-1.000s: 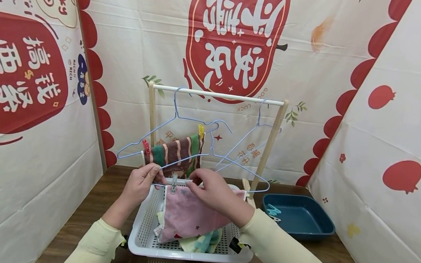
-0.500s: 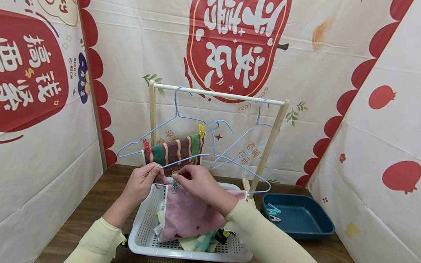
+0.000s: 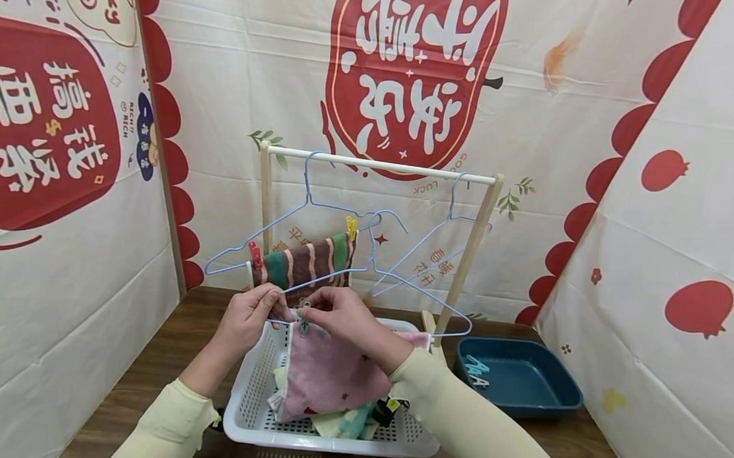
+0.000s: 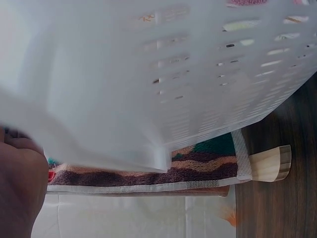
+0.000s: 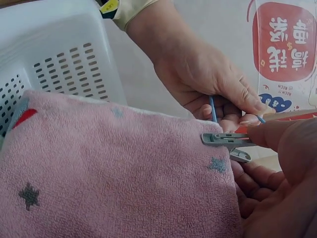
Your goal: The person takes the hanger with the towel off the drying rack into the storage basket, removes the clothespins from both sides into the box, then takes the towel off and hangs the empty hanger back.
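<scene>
My left hand (image 3: 246,323) grips the left end of a blue wire hanger (image 3: 422,295), whose hook stands free above. Over the hanger's lower bar hangs a pink towel (image 3: 320,381) with small stars. My right hand (image 3: 347,317) pinches the handle end of a grey clothespin (image 5: 218,139), which sits on the towel's upper left corner. In the right wrist view, thumb and fingers lie on either side of the clothespin, close to the left hand. The left wrist view shows only part of the left hand (image 4: 20,188), beside the basket.
Below the towel stands a white perforated basket (image 3: 245,405) with a yellow-green cloth (image 3: 346,423) in it. Behind is a rack (image 3: 400,167) with blue hangers, one carrying a striped towel (image 3: 306,266) on red and yellow clothespins. A blue tray (image 3: 533,373) with clothespins stands right.
My right hand has moved left along the towel's top edge to the grey clothespin and now pinches it. The left hand keeps its grip on the hanger.
</scene>
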Demonstrator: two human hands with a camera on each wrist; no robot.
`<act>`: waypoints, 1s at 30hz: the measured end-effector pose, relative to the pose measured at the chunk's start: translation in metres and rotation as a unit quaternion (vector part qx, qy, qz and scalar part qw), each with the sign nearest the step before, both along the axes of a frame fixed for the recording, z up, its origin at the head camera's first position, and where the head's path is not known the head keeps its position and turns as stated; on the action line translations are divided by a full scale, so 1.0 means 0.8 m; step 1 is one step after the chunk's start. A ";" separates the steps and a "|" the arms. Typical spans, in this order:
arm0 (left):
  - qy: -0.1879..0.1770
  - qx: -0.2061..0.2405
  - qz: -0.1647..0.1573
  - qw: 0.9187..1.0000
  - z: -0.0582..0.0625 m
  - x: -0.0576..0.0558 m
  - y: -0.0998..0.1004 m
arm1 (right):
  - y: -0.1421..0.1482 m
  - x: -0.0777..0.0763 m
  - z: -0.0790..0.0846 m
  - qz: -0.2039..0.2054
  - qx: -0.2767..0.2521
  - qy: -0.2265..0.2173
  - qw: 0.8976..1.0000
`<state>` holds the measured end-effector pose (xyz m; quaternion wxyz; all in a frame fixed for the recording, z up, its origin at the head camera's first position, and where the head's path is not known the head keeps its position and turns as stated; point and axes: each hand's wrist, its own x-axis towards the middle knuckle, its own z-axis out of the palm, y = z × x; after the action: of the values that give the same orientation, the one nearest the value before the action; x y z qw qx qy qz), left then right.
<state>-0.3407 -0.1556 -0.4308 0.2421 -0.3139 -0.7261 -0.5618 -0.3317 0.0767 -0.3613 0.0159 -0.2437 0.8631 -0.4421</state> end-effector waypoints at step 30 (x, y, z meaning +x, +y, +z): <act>0.003 0.008 -0.001 1.000 -0.002 0.001 -0.003 | 0.002 0.002 -0.016 0.059 -0.087 0.081 0.991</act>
<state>-0.3400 -0.1581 -0.4323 0.2469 -0.3142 -0.7205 -0.5667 -0.3305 0.0782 -0.3743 -0.0494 -0.3299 0.8040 -0.4923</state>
